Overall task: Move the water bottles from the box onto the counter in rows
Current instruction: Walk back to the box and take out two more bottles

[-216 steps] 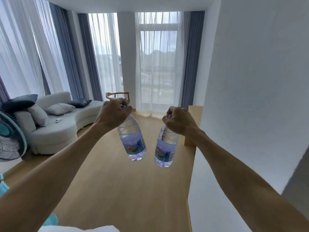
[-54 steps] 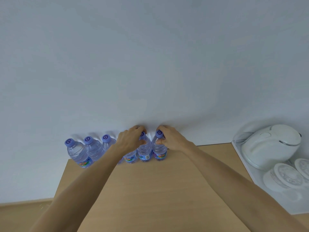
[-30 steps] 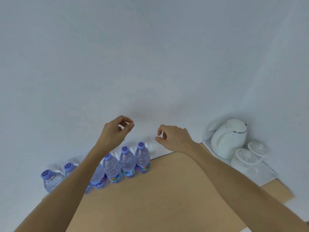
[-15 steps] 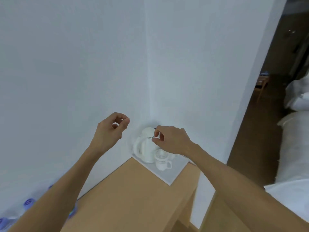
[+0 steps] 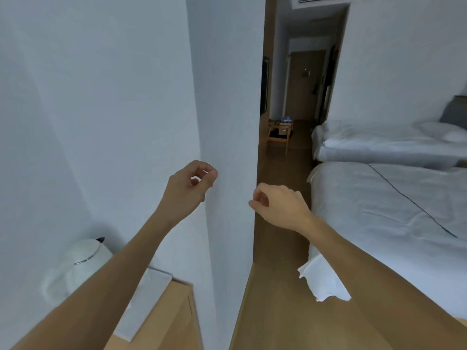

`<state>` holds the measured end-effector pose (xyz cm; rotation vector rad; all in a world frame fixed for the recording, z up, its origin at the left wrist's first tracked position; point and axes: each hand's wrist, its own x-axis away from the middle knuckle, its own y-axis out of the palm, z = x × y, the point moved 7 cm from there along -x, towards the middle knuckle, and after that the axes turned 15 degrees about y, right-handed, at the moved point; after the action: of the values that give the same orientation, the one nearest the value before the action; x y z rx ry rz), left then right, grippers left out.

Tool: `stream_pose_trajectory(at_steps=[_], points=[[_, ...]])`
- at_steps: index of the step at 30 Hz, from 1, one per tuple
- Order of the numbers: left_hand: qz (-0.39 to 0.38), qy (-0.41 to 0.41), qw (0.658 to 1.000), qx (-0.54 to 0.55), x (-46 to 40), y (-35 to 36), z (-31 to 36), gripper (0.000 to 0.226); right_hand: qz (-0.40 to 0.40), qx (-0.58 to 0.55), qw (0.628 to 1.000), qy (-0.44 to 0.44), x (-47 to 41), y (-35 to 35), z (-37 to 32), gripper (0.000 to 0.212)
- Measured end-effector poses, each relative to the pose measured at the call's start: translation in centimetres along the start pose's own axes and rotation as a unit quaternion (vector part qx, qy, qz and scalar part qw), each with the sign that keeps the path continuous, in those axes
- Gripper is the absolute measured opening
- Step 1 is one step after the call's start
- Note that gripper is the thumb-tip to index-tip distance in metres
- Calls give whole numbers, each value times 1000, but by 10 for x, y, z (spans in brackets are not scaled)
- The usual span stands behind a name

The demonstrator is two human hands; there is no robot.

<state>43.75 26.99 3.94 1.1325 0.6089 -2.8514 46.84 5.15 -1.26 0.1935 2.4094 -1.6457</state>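
Observation:
No water bottle shows in the head view at this moment. My left hand (image 5: 188, 188) is raised in front of the white wall, with fingers loosely curled and thumb near the fingertips, holding nothing. My right hand (image 5: 278, 204) hangs in the air by the wall's corner, fingers loosely curled and empty. The wooden counter (image 5: 177, 314) shows only its right end at the bottom left, below my left forearm. The box cannot be made out.
A white kettle (image 5: 86, 256) stands on a white tray (image 5: 149, 294) at the counter's end. A white wall corner (image 5: 227, 147) juts out straight ahead. Two white beds (image 5: 391, 198) fill the right. A wooden-floored passage (image 5: 280, 173) leads to a small wooden rack (image 5: 279, 133).
Both hands let go of the bottles in the row and lifted away empty. The view has swung right, from the bottles and kettle to the wall corner, passage and beds.

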Motion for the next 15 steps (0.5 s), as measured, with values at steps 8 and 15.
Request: stream_pose_trajectory(at_steps=[8, 15], points=[[-44, 56, 997, -16, -95, 131, -19, 12, 37, 20, 996, 78, -71, -30, 125, 18], [-56, 89, 994, 26, -208, 226, -70, 8, 56, 40, 991, 111, -173, -45, 200, 18]])
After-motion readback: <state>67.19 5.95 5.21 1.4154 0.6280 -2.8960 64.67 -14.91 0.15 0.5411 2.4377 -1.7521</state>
